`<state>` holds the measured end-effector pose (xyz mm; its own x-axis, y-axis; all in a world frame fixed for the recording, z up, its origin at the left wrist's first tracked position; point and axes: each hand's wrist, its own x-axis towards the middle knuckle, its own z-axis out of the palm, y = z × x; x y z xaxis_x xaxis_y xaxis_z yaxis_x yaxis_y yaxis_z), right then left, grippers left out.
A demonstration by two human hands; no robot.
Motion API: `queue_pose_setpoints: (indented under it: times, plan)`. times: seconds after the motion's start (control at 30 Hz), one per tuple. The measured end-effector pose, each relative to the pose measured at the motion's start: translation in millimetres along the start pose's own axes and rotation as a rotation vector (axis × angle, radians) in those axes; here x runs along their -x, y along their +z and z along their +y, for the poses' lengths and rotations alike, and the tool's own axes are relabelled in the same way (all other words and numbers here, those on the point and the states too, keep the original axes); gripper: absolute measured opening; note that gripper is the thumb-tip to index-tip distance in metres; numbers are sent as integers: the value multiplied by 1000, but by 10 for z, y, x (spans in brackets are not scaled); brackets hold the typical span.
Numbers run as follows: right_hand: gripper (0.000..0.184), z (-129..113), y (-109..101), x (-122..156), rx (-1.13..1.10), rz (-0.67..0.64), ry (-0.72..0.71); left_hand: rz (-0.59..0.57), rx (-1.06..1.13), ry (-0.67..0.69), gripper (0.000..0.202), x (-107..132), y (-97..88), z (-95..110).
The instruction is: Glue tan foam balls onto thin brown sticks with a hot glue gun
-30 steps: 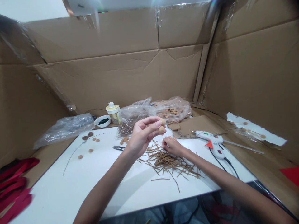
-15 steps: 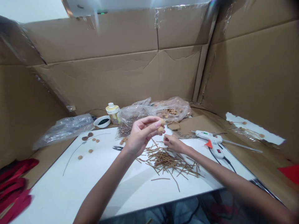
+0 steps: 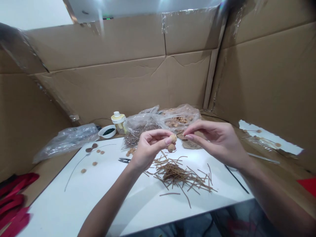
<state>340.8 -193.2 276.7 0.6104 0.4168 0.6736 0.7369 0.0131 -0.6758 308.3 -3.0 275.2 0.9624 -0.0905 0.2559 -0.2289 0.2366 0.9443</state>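
Note:
My left hand [image 3: 149, 149] is closed in a pinch on two small tan balls [image 3: 171, 148], raised over the table. To its right, my right hand [image 3: 219, 141] hangs with thumb and forefinger pressed together, pointing at the balls but apart from them. Whatever lies between those fingertips is too small to make out. Below both hands, thin brown sticks [image 3: 176, 172] lie in a loose pile on the white table [image 3: 103, 200]. Black snips [image 3: 124, 160] and several more tan balls [image 3: 130, 151] are beside my left wrist.
Plastic bags [image 3: 140, 126] line the back, near a yellow-lidded bottle [image 3: 118, 122] and a white bowl [image 3: 107, 131] of dark bits. A bent wire [image 3: 76, 168] lies left, red ribbon [image 3: 17, 197] farther left. A clear glue stick [image 3: 265, 158] shows behind my right forearm; cardboard walls [image 3: 111, 85] surround the table.
My right hand has risen from above the stick pile, up and rightward, and now covers the glue gun. My left hand keeps its hold on the balls, nearly still.

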Motion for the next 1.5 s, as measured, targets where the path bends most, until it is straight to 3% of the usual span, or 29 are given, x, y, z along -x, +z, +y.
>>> queue_pose_setpoints:
  times: [0.2,0.33,0.97,1.5]
  plan:
    - [11,-295,26,74,464,44,-313,-59,28,-13,14,50,41,37]
    - [12,-360,47,95,589,20,-414,-99,49,-18,11,71,45,30]
    - [28,-364,49,144,686,-37,-473,-138,73,-29,11,95,41,26]
    - [14,-397,92,165,712,-36,-489,-164,60,2,8,112,20,10]
